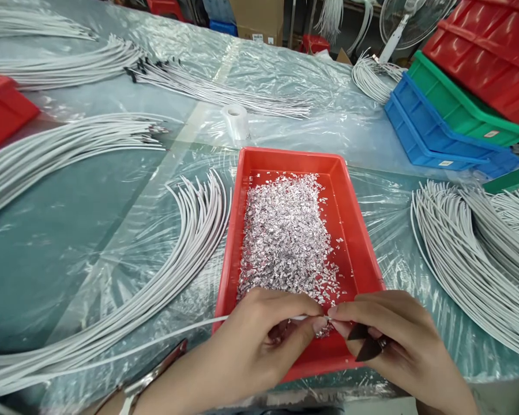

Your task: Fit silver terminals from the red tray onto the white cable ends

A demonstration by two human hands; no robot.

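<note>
A thin white cable (164,340) runs in from the left across the plastic-covered table (69,253) and ends between the two hands, just above the near edge of a red tray (354,230). The left hand (259,340) pinches the cable's end between thumb and forefinger, fingers pressed together on it; the right hand (393,340) meets it fingertip to fingertip, thumb and forefinger closed on the very tip of the cable, while a small dark tool (365,341) sits tucked against its palm and lower fingers. The cable is smooth, round and slender, matte white along its visible length. The tray is a shallow rectangular plastic bin, and a heap of small shiny foil scraps (285,230) fills its middle and reaches to the near wall, glittering silver and crumpled. To the left of the tray a curved bundle of white cables (190,230) fans across the table, and another thick bundle (471,259) lies to the right, well apart from the hands. Beyond the tray a small roll of clear tape (236,120) stands on the wrinkled, glossy sheeting. At the far right, a blue bin (432,138), a green bin (454,109) and a red bin (488,52) are stacked at a slant.
</note>
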